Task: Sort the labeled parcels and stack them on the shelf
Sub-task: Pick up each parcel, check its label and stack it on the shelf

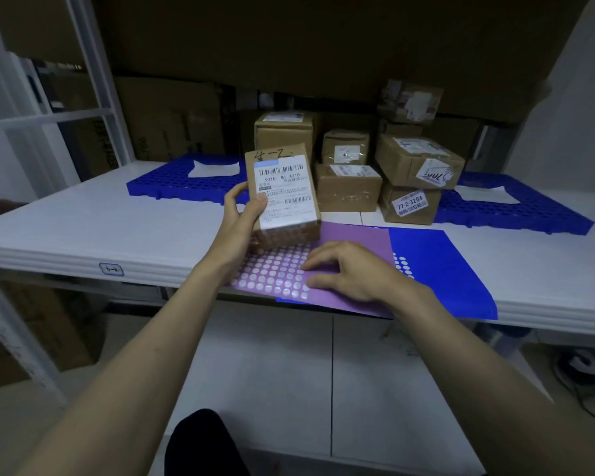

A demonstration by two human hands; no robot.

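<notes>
My left hand (243,214) grips a small brown parcel (282,194) with a white barcode label and "4-2" written on its top, tilted above the white shelf (83,221). My right hand (347,269) rests with loosely bent fingers on a purple sticker sheet (354,242) full of round dots, fingertips touching the dots. A blue sticker sheet (440,269) lies under it to the right. Several labelled brown parcels (347,187) are stacked at the back middle of the shelf, the top right one (418,159) tilted.
Two blue plastic grid pallets lie on the shelf, one at the back left (182,180) and one at the right (516,211), each with a white paper on it. Large cartons (172,118) stand behind. A white shelf post (93,80) rises at left.
</notes>
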